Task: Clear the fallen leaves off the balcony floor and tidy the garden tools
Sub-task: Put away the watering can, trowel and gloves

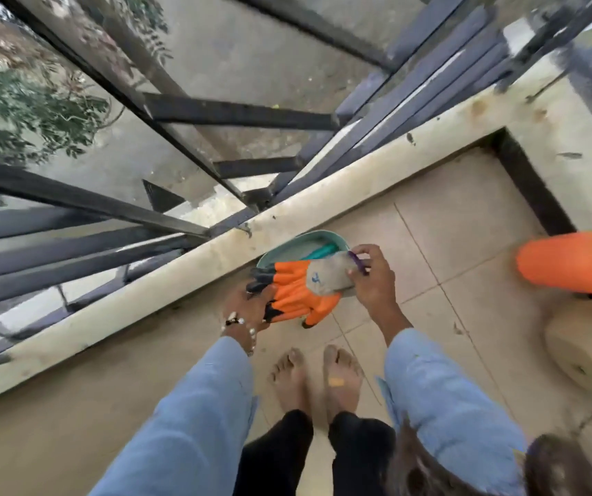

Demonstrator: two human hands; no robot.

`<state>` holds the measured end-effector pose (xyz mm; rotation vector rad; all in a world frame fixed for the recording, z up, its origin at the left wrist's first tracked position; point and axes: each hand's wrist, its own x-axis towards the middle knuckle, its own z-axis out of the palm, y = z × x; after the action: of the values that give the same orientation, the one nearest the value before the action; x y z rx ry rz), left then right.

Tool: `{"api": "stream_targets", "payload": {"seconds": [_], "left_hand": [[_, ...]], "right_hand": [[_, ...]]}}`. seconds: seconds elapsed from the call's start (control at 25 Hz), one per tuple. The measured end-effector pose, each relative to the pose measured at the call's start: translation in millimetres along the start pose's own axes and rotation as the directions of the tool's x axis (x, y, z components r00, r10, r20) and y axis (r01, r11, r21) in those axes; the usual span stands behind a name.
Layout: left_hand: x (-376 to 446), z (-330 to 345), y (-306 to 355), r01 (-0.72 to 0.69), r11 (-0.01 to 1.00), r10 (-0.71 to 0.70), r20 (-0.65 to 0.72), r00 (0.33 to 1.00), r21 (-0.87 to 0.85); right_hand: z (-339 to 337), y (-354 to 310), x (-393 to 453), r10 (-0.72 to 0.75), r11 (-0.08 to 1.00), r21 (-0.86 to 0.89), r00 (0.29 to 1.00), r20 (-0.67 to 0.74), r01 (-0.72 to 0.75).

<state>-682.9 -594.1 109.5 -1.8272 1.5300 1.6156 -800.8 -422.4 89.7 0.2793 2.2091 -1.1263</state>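
Two bare feet (318, 379) stand nearest, at six o'clock on the tiled balcony floor (441, 216); no fallen leaves are plain on the tiles around them, only small dark flecks too small to name. Just beyond, toward twelve o'clock, both hands meet over a pair of orange garden gloves (296, 291); the left hand (248, 309), at nine o'clock of the gloves, has its fingers wrapped around the dark fingertip end; the right hand (371, 277), at three o'clock, pinches the grey cuff end, with a small purple object (357, 263) caught between its fingers. Behind the gloves, a pale green basin (269, 254) sits against the low parapet (180, 281), with a teal-handled tool (323, 251) lying inside. At three o'clock stands an orange container (570, 263), near the frame edge.

The risk, as I judge it, lies in the far ground: past the parapet the railing bars (83, 200) are widely spaced and open onto a drop; a loose pinch on the cuff could let a glove or the purple piece fall over the ledge instead of into the basin; bare feet so near the tool are also exposed if the basin tips.
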Motion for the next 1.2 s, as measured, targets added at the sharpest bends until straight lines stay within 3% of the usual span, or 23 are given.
{"api": "stream_targets", "payload": {"seconds": [0.12,0.24,0.36,0.52,0.6,0.8,0.92,1.08,1.2], "left_hand": [[64.5,17.4,-18.2,-0.048,0.998,0.049,-0.012,0.999,0.040],[96.1,24.2,-27.5,-0.090,0.989,0.086,0.033,0.996,0.118],[88.3,14.9,-36.6,-0.018,0.993,0.021,-0.027,0.999,0.117],[25.4,-7.4,-29.0,0.026,0.991,-0.024,-0.015,1.000,0.134],[-16.5,-21.3,-17.6,0.006,0.990,-0.006,-0.003,1.000,0.140],[-150.4,-75.3,19.5,-0.118,0.958,0.133,-0.037,0.990,0.261],[-225.1,-110.2,35.6,-0.168,0.916,0.209,-0.077,0.975,0.363],[-301.1,-161.8,21.7,-0.159,0.891,0.234,-0.128,0.964,0.426],[-335.8,-195.5,-12.5,-0.095,0.877,0.209,-0.196,0.958,0.471]], "right_hand": [[40.1,35.2,54.2,-0.034,0.996,-0.076,0.998,0.049,0.038],[61.2,54.6,78.7,0.007,0.973,-0.229,0.979,0.202,0.040],[62.4,60.4,64.7,0.104,0.918,-0.397,0.955,0.278,0.016],[41.5,34.2,6.5,0.207,0.954,-0.262,0.953,0.223,-0.146],[23.4,8.9,-29.4,0.189,0.963,-0.229,0.959,0.210,-0.139],[-33.2,-85.8,-136.0,0.028,0.953,-0.299,0.964,0.265,0.055],[-61.8,-142.4,-194.2,-0.086,0.885,-0.408,0.940,0.331,0.224],[-72.3,-198.4,-274.5,-0.239,0.690,-0.511,0.828,0.507,0.512],[-48.7,-214.7,-317.7,-0.259,0.415,-0.591,0.713,0.652,0.691]]}}
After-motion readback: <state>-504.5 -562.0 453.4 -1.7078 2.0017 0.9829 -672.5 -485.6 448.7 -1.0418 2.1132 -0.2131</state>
